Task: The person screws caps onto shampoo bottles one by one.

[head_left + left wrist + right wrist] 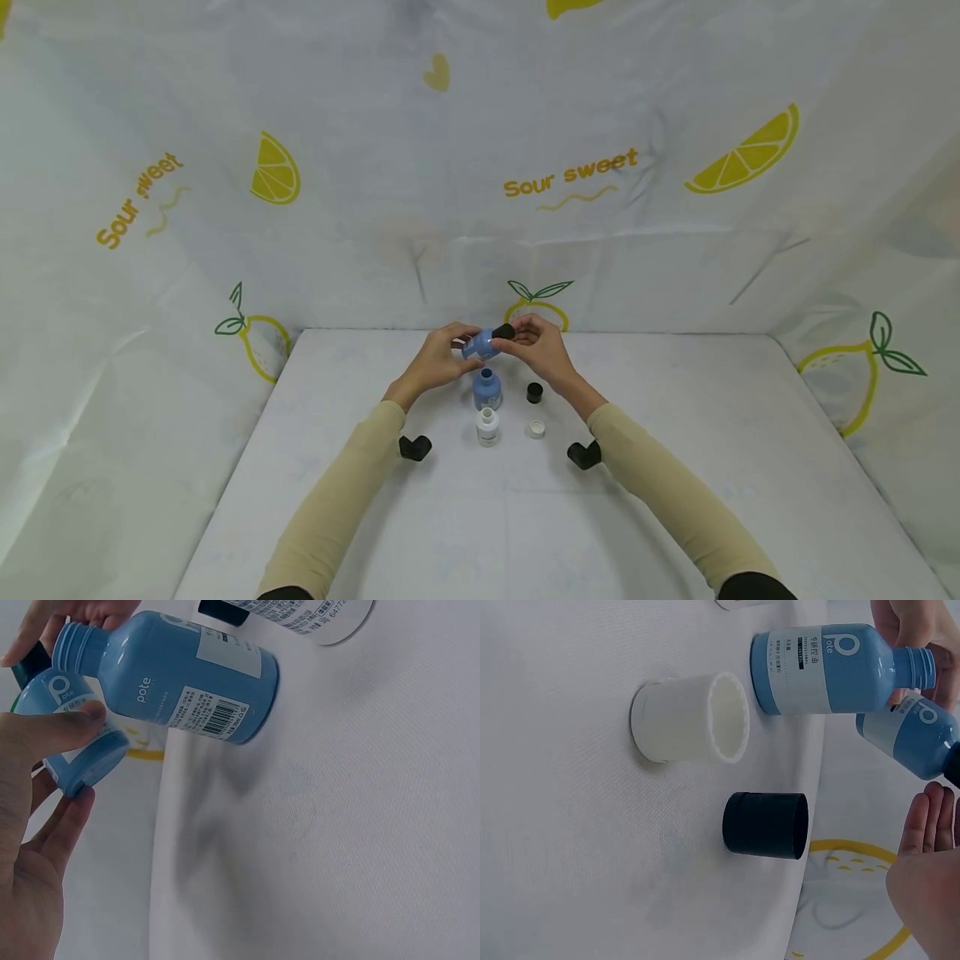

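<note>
Up off the table, my left hand [437, 358] grips a small blue bottle [478, 345] around its body, thumb on its near side. The bottle is tilted, its black cap [504, 332] pointing right. My right hand [545, 348] holds that cap between thumb and fingers; part of the grip is hidden. Just below the hands in the head view, a larger blue bottle [487, 392] stands upright with its threaded neck bare. Nearer me stands an uncapped white bottle [487, 429].
On the table right of the bottles are a loose black cap [534, 392] and a white cap [536, 429] with its hollow side up. The table's far edge [645, 334] meets a hanging sheet [465, 192] printed with lemons. A dark wrist-worn piece [416, 448] shows beside the left sleeve.
</note>
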`<state>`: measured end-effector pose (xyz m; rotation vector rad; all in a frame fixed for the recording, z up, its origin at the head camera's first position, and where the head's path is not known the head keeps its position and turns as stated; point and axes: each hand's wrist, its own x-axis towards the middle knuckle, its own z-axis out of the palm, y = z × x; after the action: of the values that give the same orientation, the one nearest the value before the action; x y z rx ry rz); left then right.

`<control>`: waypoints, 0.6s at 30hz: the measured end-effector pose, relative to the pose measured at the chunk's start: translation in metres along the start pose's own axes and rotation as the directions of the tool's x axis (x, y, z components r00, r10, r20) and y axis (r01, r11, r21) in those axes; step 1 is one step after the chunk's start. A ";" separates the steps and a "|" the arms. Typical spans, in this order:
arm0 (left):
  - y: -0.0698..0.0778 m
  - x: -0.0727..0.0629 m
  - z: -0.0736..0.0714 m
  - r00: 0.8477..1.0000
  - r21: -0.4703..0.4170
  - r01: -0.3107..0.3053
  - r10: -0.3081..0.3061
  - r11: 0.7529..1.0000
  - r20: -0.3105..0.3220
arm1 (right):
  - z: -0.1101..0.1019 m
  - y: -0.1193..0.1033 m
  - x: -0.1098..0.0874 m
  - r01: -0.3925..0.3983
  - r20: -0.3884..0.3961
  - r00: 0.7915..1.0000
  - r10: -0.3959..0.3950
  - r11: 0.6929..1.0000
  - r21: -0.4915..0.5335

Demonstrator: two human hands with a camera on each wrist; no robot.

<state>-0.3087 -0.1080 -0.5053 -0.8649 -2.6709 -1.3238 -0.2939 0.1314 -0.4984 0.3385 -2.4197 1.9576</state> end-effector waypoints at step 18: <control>0.001 0.000 -0.002 1.000 -0.007 0.008 -0.008 1.000 0.002 | -0.014 -0.004 0.003 0.076 0.153 0.984 -0.093 0.991 0.114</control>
<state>-0.3087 -0.1086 -0.5035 -0.8576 -2.6762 -1.3357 -0.2978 0.1441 -0.4911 0.6104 -2.3480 2.1047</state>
